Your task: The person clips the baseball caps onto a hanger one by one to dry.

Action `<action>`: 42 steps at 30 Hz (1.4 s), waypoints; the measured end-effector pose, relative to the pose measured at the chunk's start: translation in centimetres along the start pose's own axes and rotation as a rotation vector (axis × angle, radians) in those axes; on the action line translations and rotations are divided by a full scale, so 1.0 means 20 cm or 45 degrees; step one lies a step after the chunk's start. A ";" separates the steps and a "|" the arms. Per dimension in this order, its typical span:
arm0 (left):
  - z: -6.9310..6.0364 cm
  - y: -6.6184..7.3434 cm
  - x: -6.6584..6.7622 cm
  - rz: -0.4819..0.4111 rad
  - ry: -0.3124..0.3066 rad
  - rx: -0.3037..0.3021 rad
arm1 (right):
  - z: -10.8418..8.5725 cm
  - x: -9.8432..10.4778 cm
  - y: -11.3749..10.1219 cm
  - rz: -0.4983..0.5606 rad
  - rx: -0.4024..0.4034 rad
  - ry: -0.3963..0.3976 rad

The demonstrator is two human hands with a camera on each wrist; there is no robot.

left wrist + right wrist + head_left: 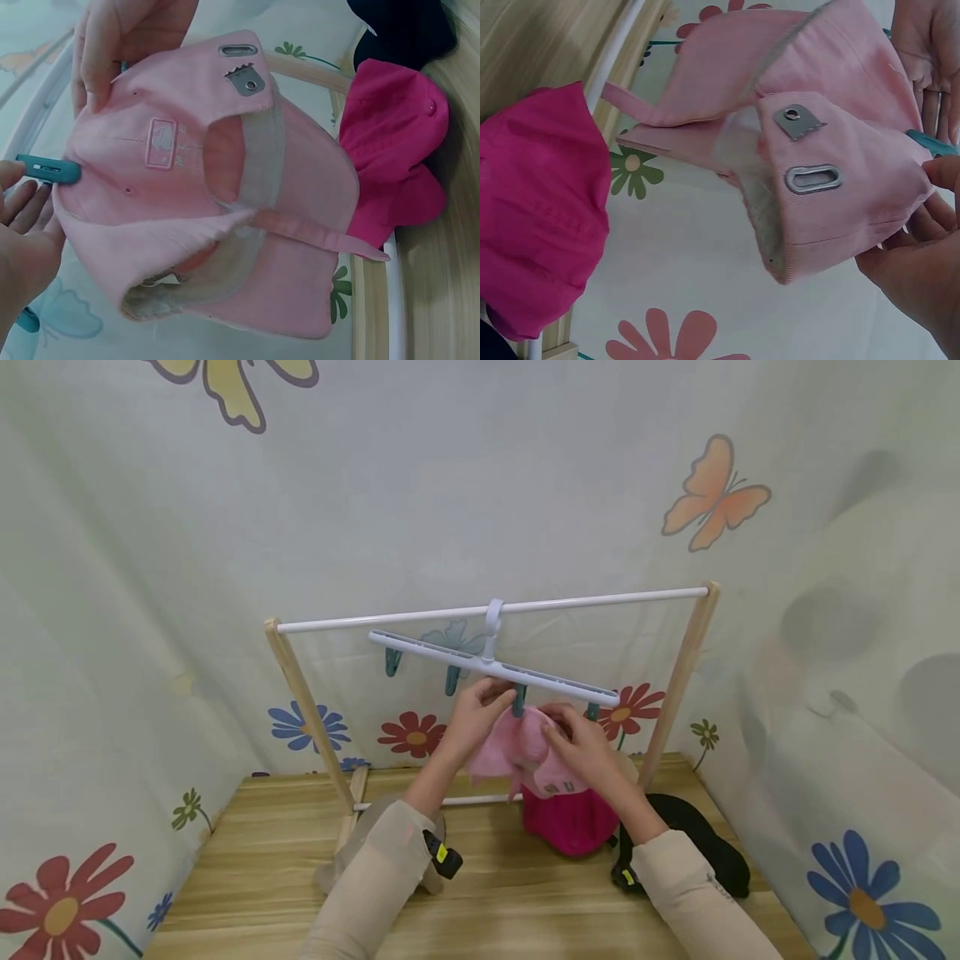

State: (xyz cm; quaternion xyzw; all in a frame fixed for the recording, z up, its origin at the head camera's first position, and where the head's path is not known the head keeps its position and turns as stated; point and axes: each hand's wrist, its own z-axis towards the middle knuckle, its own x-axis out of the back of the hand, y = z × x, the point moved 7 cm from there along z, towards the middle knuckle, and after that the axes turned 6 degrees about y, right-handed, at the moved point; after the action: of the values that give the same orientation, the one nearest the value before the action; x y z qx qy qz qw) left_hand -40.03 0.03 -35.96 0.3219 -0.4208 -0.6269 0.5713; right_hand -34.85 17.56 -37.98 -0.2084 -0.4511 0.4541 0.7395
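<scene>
A pink baseball cap point(495, 753) hangs below a pale blue clip hanger point(442, 652), its strap side and metal buckle showing in both wrist views. My left hand point(474, 717) pinches a teal clip point(46, 169), whose tip overlaps the top of the cap's crown. Whether the clip has closed on the fabric, I cannot tell. With thumb and fingers, my right hand point(588, 747) holds the crown just right of that clip. The cap's strap point(322, 238) dangles loose. Some fingertips are hidden behind the cap.
The hanger hooks over the white rail point(600, 600) of a wooden-legged rack. Other teal clips point(393, 662) line the hanger. Below, on the wooden table point(247, 860), lie a magenta cap point(573, 822), a black cap point(697, 839) and a beige cap point(360, 839), partly behind my left forearm.
</scene>
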 end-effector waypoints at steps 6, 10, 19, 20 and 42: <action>-0.02 -0.01 0.02 0.036 0.011 -0.031 | -0.02 0.01 0.02 0.002 0.012 0.068; -0.03 -0.02 0.03 0.040 0.008 -0.043 | -0.04 0.02 0.04 0.013 0.012 0.098; -0.11 -0.01 0.03 0.249 -0.029 -0.093 | -0.10 0.02 0.09 0.029 -0.049 0.104; -0.12 -0.01 0.03 0.280 -0.028 -0.101 | -0.10 0.02 0.09 0.023 -0.052 0.102; -0.47 0.06 0.02 0.821 -0.190 -0.685 | -0.29 0.02 0.23 -0.107 -0.027 0.138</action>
State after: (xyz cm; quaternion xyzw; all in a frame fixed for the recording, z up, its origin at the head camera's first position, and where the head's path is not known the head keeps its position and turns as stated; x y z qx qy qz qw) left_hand -31.23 -1.95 -39.06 -0.0330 -0.3616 -0.5251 0.7697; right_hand -32.05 20.84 -43.97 -0.2216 -0.4236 0.4059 0.7789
